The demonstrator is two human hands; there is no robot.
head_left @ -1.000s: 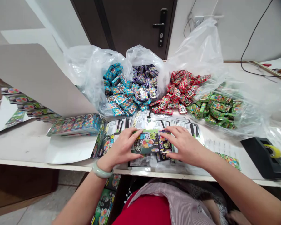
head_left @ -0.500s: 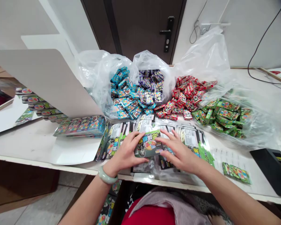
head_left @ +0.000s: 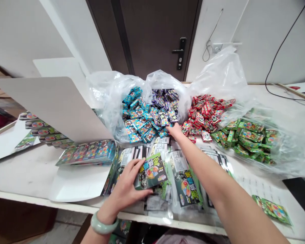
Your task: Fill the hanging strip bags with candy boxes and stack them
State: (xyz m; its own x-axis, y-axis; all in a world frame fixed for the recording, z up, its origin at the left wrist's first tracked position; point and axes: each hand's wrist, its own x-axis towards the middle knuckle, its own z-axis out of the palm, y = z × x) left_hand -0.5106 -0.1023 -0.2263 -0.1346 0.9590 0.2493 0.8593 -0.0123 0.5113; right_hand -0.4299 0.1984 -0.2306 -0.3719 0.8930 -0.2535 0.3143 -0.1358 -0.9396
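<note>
My left hand point(head_left: 128, 183), with a pale green bangle on the wrist, holds a black-and-green printed pouch point(head_left: 152, 171) by its left side, thumb below and fingers along the upper edge. My right hand point(head_left: 175, 130) is stretched to the back, at the front edge of the small candy packets, between the purple packets point(head_left: 165, 101) and the red packets point(head_left: 204, 112). Its fingers are mostly hidden, so whether they grip a packet is unclear. Blue packets point(head_left: 139, 118) lie just left of it. Under my hands are rows of more printed pouches point(head_left: 186, 189) in clear plastic.
Clear plastic bags point(head_left: 104, 98) stand around the packets. Green packets point(head_left: 251, 135) spill from a bag at right. At left, an open white carton flap point(head_left: 51, 105) rises beside stacked strips of packets point(head_left: 88, 152). A black object point(head_left: 301, 193) sits at the right edge.
My right hand has left the pouch and reached forward to the packets. My left hand keeps the pouch, now a little lower and to the left. The view has tilted up slightly.
</note>
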